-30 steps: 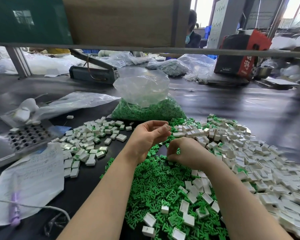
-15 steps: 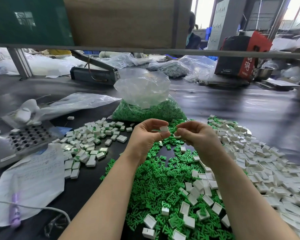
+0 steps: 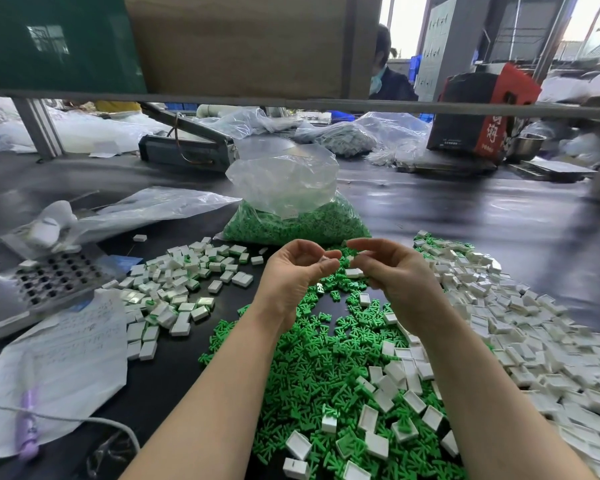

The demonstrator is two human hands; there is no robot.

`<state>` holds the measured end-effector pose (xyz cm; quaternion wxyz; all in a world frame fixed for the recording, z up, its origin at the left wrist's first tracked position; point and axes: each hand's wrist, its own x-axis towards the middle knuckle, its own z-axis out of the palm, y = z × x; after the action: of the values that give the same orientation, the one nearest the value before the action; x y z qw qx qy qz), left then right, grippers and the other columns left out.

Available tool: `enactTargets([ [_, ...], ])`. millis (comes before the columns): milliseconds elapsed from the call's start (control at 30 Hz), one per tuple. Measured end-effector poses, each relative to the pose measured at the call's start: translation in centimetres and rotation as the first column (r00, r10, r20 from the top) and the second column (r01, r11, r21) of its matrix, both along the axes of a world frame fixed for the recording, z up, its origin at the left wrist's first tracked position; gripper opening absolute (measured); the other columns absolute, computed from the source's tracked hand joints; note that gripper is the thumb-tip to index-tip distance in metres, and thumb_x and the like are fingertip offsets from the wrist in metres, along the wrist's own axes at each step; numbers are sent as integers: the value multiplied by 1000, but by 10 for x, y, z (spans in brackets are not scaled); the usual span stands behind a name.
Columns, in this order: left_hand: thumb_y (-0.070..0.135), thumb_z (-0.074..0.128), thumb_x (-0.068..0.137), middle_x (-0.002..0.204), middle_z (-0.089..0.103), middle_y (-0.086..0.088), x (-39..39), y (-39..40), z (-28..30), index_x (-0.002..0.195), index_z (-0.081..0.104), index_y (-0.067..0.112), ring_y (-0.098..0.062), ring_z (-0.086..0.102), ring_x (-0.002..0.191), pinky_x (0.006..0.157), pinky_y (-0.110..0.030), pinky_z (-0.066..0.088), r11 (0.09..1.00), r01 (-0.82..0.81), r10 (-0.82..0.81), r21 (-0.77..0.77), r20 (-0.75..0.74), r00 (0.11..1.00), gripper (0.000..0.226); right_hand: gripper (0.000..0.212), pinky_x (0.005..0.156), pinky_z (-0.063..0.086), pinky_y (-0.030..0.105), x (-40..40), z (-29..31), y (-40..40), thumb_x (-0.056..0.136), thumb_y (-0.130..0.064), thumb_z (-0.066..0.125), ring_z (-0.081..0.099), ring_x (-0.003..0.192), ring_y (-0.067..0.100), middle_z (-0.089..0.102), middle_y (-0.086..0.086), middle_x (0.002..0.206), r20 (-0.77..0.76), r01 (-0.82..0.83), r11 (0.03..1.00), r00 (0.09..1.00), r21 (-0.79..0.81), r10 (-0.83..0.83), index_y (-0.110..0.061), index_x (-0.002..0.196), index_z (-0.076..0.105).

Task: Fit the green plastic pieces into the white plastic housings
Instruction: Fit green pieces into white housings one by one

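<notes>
Reaching up from the near edge, two bare forearms cross a dark table and meet above its middle. Nearest, at 6 o'clock, lies a heap of green pieces with white housings scattered on top. Above that heap the left hand is held palm-up with its fingers curled, thumb and fingertips closing on something small and pale at 3 o'clock of the palm; it is too blurred to name, so whether it is a housing cannot be told. Just beside it, at 3 o'clock, the right hand has its fingers curled too, the thumb and forefinger pinched together toward the left hand; a green speck shows at their tips, but whether it is held or belongs to the heap behind cannot be told. The two sets of fingertips are near each other but apart.

At 3 o'clock of the hands spreads a broad pile of empty white housings. At 9 o'clock sits a smaller pile of filled housings, white with green showing in some. Farther toward 9 o'clock lie a sheet of paper and a grey tray with holes. At 12 o'clock, beyond the hands, stands a clear bag of green pieces.
</notes>
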<state>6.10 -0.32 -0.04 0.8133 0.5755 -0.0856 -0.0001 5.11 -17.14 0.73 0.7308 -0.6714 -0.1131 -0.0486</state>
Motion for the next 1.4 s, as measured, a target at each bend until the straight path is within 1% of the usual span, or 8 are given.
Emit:
enactTargets([
  [167, -2, 74, 75, 81, 75, 0, -2, -2, 1, 84, 71, 9, -6, 68, 74, 67, -13, 50, 999, -7, 7, 31, 17, 1000, 16, 14, 56, 47, 18, 1, 0, 1, 84, -5, 68, 60, 63, 9, 73, 2, 76, -37, 13, 998, 999, 60, -11, -9, 97, 66],
  [333, 11, 77, 60, 76, 74, -3, -2, -7, 3, 74, 78, 16, -14, 66, 69, 67, -20, 55, 996, 12, -19, -87, -84, 996, 15, 9, 54, 51, 19, 1, 0, 2, 91, -5, 61, 65, 63, 12, 74, 7, 79, -97, 8, 984, 995, 176, 9, -5, 99, 59],
  [467, 13, 77, 62, 81, 75, -5, -3, -6, 5, 90, 71, 12, -14, 72, 69, 59, -20, 55, 989, -8, -14, -150, -143, 990, 29, 8, 51, 52, 19, 2, 1, 1, 92, -5, 60, 66, 61, 14, 74, 16, 89, -147, -28, 958, 986, 287, 72, -7, 98, 55],
  [567, 16, 77, 64, 83, 75, -3, -3, -3, 4, 96, 69, 13, -13, 72, 71, 59, -20, 55, 984, -19, -11, -177, -165, 986, 33, 8, 50, 49, 18, 3, 0, 0, 92, -2, 58, 61, 59, 13, 73, 15, 83, -148, -25, 946, 986, 324, 77, -9, 96, 57],
  [800, 8, 71, 73, 81, 76, -7, -3, -5, 4, 97, 67, 6, -14, 74, 75, 62, -18, 56, 960, 28, -88, -279, -206, 975, 24, 21, 52, 37, 18, 1, -2, 4, 92, -3, 60, 44, 60, 10, 58, 3, 68, 5, 11, 996, 1000, 91, -11, -15, 95, 77],
  [933, 14, 73, 68, 85, 76, -7, -3, -4, 4, 97, 66, 8, -15, 74, 78, 63, -21, 57, 965, 49, -102, -257, -199, 975, 31, 19, 54, 42, 11, 1, -2, 7, 92, -2, 60, 52, 55, -2, 62, -15, 61, 105, 78, 997, 992, -13, -76, -9, 106, 72],
  [1067, 16, 73, 68, 87, 76, -7, -3, -4, 4, 98, 67, 8, -16, 74, 81, 65, -22, 57, 976, 71, -111, -207, -189, 976, 32, 18, 56, 43, 11, 0, -2, 9, 89, -3, 65, 54, 58, -1, 62, 3, 75, 164, 91, 994, 983, -57, -80, -12, 104, 70],
  [1400, 13, 71, 76, 86, 76, -8, -4, -5, 4, 96, 67, 8, -16, 74, 80, 65, -22, 57, 985, 88, -112, -149, -164, 980, 21, 10, 60, 47, 12, 4, -6, 10, 84, -8, 74, 62, 63, 1, 72, -5, 73, 227, 194, 973, 960, -124, -162, -17, 86, 72],
])
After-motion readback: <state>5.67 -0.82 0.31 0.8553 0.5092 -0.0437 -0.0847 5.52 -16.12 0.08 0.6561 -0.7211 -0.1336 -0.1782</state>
